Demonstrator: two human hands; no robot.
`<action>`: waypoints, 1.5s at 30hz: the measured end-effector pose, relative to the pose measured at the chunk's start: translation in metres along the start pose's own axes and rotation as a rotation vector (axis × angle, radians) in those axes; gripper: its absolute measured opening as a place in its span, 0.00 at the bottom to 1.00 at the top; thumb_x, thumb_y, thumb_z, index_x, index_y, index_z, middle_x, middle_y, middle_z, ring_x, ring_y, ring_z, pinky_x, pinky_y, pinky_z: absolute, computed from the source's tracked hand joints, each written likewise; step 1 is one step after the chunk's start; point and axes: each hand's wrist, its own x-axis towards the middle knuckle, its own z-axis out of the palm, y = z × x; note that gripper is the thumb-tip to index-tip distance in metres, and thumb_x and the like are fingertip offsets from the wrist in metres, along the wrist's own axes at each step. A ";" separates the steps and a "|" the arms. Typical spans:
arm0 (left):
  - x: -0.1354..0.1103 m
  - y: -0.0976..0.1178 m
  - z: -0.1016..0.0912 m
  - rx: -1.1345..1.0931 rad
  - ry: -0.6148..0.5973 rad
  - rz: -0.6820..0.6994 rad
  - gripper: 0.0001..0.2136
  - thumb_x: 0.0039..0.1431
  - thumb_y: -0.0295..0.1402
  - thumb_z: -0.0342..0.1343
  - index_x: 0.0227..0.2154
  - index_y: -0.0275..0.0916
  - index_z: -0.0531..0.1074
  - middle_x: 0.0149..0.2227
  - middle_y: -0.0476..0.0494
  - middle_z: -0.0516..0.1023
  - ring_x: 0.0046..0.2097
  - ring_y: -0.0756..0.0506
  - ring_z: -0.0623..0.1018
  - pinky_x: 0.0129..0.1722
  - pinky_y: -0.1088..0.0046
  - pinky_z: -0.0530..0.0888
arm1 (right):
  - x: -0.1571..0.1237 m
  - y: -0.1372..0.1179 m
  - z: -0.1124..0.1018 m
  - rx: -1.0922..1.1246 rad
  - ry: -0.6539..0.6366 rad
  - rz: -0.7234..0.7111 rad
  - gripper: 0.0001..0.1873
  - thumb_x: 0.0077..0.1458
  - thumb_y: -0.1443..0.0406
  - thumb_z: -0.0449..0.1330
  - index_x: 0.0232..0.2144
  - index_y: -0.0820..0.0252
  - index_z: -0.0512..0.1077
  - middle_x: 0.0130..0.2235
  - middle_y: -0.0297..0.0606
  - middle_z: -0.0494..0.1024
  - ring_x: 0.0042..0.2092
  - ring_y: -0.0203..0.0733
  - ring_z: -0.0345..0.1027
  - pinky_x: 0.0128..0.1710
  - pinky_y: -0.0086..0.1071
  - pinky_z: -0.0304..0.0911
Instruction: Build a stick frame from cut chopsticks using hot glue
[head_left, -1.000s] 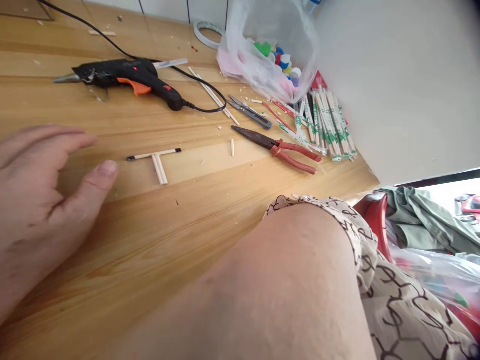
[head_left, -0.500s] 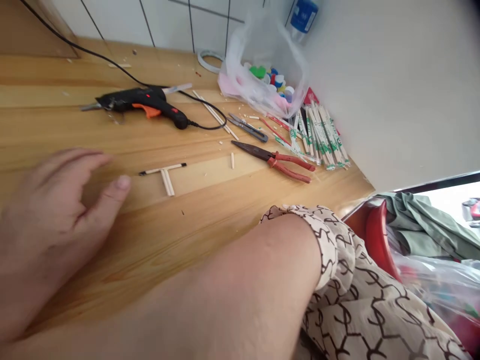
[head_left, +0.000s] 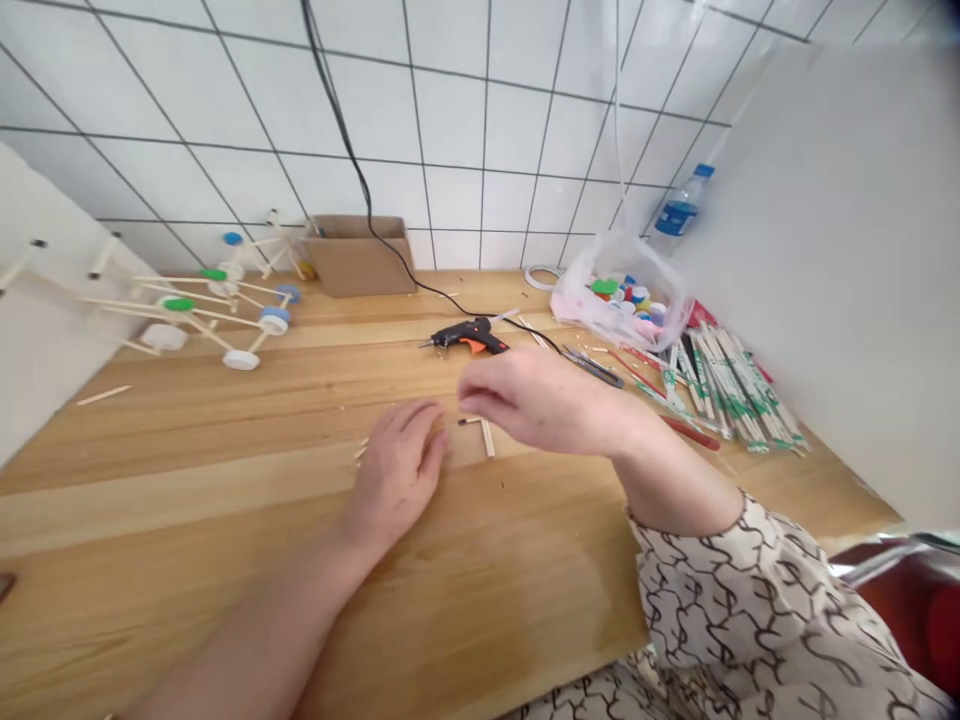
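My left hand lies flat on the wooden table, fingers stretched out and holding nothing. Just right of its fingertips lies a small T-shaped piece of glued sticks. My right hand hovers over that piece with the fingers curled down toward it; whether it holds anything is hidden. A black and orange glue gun lies behind the hands, its cord running up the tiled wall.
Stick-and-bottle-cap models stand at the back left beside a cardboard box. At the right are a plastic bag of coloured caps, wrapped chopsticks, red-handled pliers, a tape roll, a water bottle and a white panel.
The view has risen and pulled back, showing the wall and models. My right hand has come in over the T-shaped piece. My left hand now lies flat beside it.
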 end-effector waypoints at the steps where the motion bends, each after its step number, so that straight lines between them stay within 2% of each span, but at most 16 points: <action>1: 0.000 0.000 0.000 0.007 0.016 0.011 0.11 0.61 0.31 0.45 0.39 0.35 0.71 0.43 0.37 0.76 0.46 0.40 0.75 0.48 0.60 0.72 | -0.001 0.005 -0.003 -0.033 -0.007 0.027 0.09 0.57 0.71 0.55 0.26 0.64 0.72 0.25 0.32 0.71 0.27 0.31 0.60 0.28 0.27 0.51; 3: 0.000 -0.001 0.000 0.022 0.031 0.037 0.11 0.60 0.28 0.45 0.37 0.35 0.72 0.41 0.37 0.77 0.44 0.40 0.75 0.45 0.60 0.73 | -0.005 0.018 -0.002 -0.061 0.017 0.081 0.09 0.57 0.71 0.54 0.26 0.64 0.72 0.26 0.34 0.72 0.27 0.32 0.60 0.28 0.27 0.50; 6: 0.001 -0.009 -0.001 0.039 0.003 0.007 0.11 0.59 0.26 0.45 0.36 0.35 0.73 0.40 0.37 0.77 0.43 0.40 0.75 0.45 0.60 0.73 | -0.015 0.037 0.013 -0.047 -0.011 0.119 0.08 0.56 0.72 0.54 0.28 0.62 0.71 0.27 0.34 0.74 0.28 0.34 0.63 0.29 0.27 0.51; 9: 0.002 -0.020 -0.010 0.040 -0.063 -0.089 0.11 0.57 0.27 0.46 0.36 0.37 0.74 0.40 0.40 0.77 0.43 0.40 0.75 0.44 0.62 0.72 | -0.025 0.050 0.032 -0.024 -0.053 0.170 0.09 0.56 0.72 0.53 0.26 0.62 0.71 0.28 0.36 0.75 0.29 0.35 0.65 0.30 0.27 0.53; 13: 0.009 -0.028 -0.030 0.013 -0.158 -0.275 0.09 0.55 0.31 0.47 0.31 0.40 0.74 0.36 0.44 0.78 0.40 0.42 0.76 0.40 0.66 0.73 | -0.032 0.054 0.050 0.020 -0.085 0.161 0.09 0.56 0.71 0.53 0.26 0.60 0.72 0.29 0.36 0.76 0.31 0.36 0.67 0.33 0.27 0.56; 17: 0.017 -0.028 -0.046 -0.029 -0.248 -0.449 0.08 0.53 0.34 0.49 0.27 0.41 0.73 0.33 0.47 0.79 0.35 0.44 0.77 0.35 0.70 0.71 | -0.032 0.058 0.057 0.001 -0.108 0.183 0.08 0.55 0.72 0.53 0.29 0.60 0.72 0.33 0.38 0.77 0.34 0.38 0.68 0.34 0.28 0.57; 22: 0.018 -0.033 -0.050 -0.008 -0.291 -0.543 0.08 0.51 0.34 0.49 0.26 0.40 0.72 0.31 0.46 0.79 0.35 0.44 0.77 0.35 0.70 0.70 | -0.034 0.077 0.064 -0.043 -0.105 0.185 0.07 0.55 0.72 0.54 0.30 0.61 0.71 0.36 0.40 0.75 0.39 0.42 0.68 0.39 0.31 0.59; 27: 0.016 -0.038 -0.049 0.050 -0.395 -0.560 0.08 0.52 0.38 0.51 0.24 0.40 0.71 0.28 0.48 0.77 0.30 0.45 0.74 0.30 0.72 0.67 | -0.036 0.090 0.068 -0.024 -0.131 0.213 0.08 0.55 0.72 0.53 0.27 0.61 0.70 0.34 0.40 0.74 0.37 0.41 0.68 0.38 0.31 0.58; 33: 0.017 -0.038 -0.048 0.098 -0.505 -0.557 0.05 0.50 0.33 0.52 0.24 0.40 0.70 0.27 0.49 0.77 0.29 0.46 0.73 0.29 0.73 0.64 | -0.037 0.092 0.059 -0.087 -0.191 0.283 0.09 0.55 0.72 0.52 0.27 0.61 0.70 0.34 0.42 0.75 0.37 0.43 0.69 0.35 0.31 0.57; 38: 0.015 -0.041 -0.048 0.068 -0.490 -0.511 0.05 0.52 0.32 0.51 0.25 0.40 0.70 0.29 0.48 0.76 0.32 0.45 0.74 0.31 0.73 0.65 | -0.041 0.100 0.054 -0.210 -0.224 0.350 0.10 0.53 0.75 0.52 0.26 0.63 0.71 0.33 0.44 0.75 0.35 0.44 0.69 0.31 0.31 0.54; 42: 0.012 -0.043 -0.046 0.103 -0.462 -0.437 0.05 0.52 0.29 0.50 0.25 0.40 0.71 0.30 0.47 0.76 0.33 0.45 0.74 0.32 0.73 0.65 | -0.045 0.103 0.057 -0.231 -0.141 0.279 0.09 0.54 0.74 0.51 0.27 0.62 0.70 0.33 0.43 0.74 0.35 0.42 0.69 0.32 0.30 0.55; 45: 0.011 -0.044 -0.045 0.139 -0.467 -0.404 0.06 0.52 0.28 0.50 0.24 0.40 0.70 0.29 0.47 0.75 0.34 0.45 0.74 0.31 0.73 0.65 | -0.045 0.099 0.060 -0.171 -0.156 0.236 0.08 0.54 0.72 0.53 0.27 0.61 0.70 0.34 0.42 0.75 0.35 0.42 0.69 0.34 0.30 0.57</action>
